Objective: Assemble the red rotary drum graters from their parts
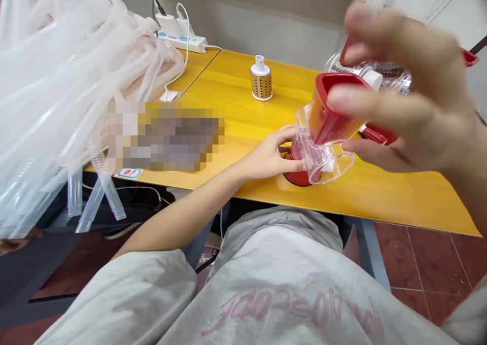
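From the head view, a yellow wooden bench (236, 116) runs along a grey wall, with red floor tiles below its right end. At its far left corner a white power strip (182, 39) carries two plugged-in chargers. A big bundle of translucent plastic tubes (64, 91) fills the left side and hangs over the bench edge, beside a pixelated patch on the wood. A small gold perforated drum (261, 81) with a white cap stands upright, alone and well away from the hands.

Near the front edge sits a red base (294, 176), with a clear-and-red grater housing (323, 132) tilted just above it, its round clear mouth turned toward the camera. The left hand (272, 157) reaches in from below. Its fingers (299, 158) lie together on the base with their tips against the clear housing and the thumb lifted, though I cannot tell whether they actually grip.

The right hand (411, 91) is close to the lens and blurred. One finger crosses the housing's red hopper and the thumb sits beneath it, pinching the piece. Behind this hand lies another clear part with a red rim (470, 57), partly hidden. The person's pale printed clothing fills the bottom of the view.
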Demonstrator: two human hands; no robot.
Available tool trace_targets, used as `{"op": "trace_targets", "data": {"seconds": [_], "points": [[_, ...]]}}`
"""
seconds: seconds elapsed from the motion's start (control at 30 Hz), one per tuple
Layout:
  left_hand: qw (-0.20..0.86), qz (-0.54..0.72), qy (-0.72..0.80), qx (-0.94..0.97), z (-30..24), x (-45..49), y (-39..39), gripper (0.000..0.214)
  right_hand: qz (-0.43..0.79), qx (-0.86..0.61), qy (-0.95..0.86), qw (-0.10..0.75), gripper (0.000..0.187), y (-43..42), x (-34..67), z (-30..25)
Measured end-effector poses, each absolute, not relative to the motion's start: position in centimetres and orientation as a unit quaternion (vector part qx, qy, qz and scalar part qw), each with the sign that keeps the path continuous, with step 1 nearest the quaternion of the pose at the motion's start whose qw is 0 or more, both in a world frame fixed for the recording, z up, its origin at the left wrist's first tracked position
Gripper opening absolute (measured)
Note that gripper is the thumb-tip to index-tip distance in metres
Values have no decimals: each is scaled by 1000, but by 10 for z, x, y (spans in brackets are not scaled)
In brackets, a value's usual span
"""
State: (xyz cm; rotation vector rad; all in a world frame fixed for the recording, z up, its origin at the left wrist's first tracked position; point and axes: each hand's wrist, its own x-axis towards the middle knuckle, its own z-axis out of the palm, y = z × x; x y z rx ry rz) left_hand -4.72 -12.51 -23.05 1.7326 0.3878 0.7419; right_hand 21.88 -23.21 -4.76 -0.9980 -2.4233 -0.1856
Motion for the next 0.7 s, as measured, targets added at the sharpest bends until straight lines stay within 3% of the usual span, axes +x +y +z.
{"op": "trace_targets", "data": {"seconds": [0.07, 0.2, 0.4, 0.6, 0.7], "points": [[582, 308, 166, 734, -233, -47, -126, 80, -102, -323, -902, 266, 85, -222, 217, -41], [589, 312, 138, 733, -244, -46, -122, 83, 6, -328, -928, 179, 83, -197, 217, -40], [534, 303, 130, 779, -256, -45, -125, 124, 25, -353, -927, 127, 85, -196, 212, -38], [572, 286, 197, 743, -255, -44, -132, 104, -22, -402, -908, 114, 91, -203, 206, -39], [568, 296, 204, 741, -256, -44, -133, 104, -41, -418, -900, 120, 94, -204, 205, -42]]}}
